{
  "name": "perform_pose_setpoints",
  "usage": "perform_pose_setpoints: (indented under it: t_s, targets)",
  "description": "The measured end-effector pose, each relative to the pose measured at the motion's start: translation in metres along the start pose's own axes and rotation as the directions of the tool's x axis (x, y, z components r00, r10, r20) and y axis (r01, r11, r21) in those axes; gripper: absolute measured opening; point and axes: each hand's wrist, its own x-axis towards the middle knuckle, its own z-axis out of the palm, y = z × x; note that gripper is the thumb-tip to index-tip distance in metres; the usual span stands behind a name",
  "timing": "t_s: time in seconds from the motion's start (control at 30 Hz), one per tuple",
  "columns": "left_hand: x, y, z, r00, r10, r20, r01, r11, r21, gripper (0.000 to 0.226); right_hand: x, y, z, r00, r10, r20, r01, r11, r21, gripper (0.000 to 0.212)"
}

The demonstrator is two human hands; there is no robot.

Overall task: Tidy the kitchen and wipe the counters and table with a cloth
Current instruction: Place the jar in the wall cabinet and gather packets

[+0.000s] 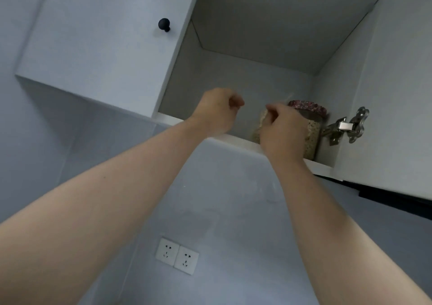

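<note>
I look up into an open wall cabinet [245,75]. A glass jar [312,129] of pale grain with a red patterned lid stands on the right of its lower shelf [236,141]. Just left of the jar sits a clear bag [259,126] of similar grain, mostly hidden by my right hand [282,131]. That hand is raised in front of the bag with its fingers curled at the bag's upper part. My left hand [217,111] is up at the shelf's front edge, fingers curled, with nothing visible in it, a short gap from the right hand.
The cabinet's left door [98,47] is closed and has a black knob [164,24]. A metal hinge [348,125] sticks out at the right side of the opening. Two white wall sockets [177,255] sit on the grey wall below.
</note>
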Motion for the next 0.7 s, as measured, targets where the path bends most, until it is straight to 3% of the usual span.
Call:
perform_pose_setpoints:
  t_s: [0.13,0.23,0.37,0.47,0.57,0.7]
  targets:
    - [-0.068,-0.007,-0.044,0.992,0.040,-0.117,-0.054,0.991,-0.121,0.020,-0.036,-0.030,-0.009,0.972,-0.215,-0.094,0.228,0.960,0.163,0.024]
    - [-0.140,-0.021,-0.076,0.982,-0.040,-0.187,0.012,0.989,-0.148,0.020,-0.087,-0.058,-0.016,0.969,-0.236,-0.075,0.247,0.907,0.340,0.022]
    - [-0.258,-0.047,-0.111,0.944,-0.294,-0.152,0.273,0.952,-0.141,0.021,-0.173,-0.095,-0.013,0.971,-0.153,0.182,0.032,0.843,0.538,0.022]
    - [-0.339,-0.055,-0.141,0.875,-0.457,-0.157,0.446,0.889,-0.103,0.019,-0.240,-0.123,-0.010,0.923,-0.103,0.370,-0.162,0.768,0.619,0.022]
    - [-0.411,-0.049,-0.178,0.799,-0.564,-0.210,0.571,0.820,-0.033,0.020,-0.303,-0.155,-0.014,0.801,-0.123,0.586,-0.350,0.699,0.624,0.020]
    - [-0.505,-0.023,-0.234,0.657,-0.665,-0.355,0.737,0.666,0.117,0.017,-0.384,-0.203,-0.024,0.603,-0.294,0.741,-0.422,0.671,0.610,0.019]
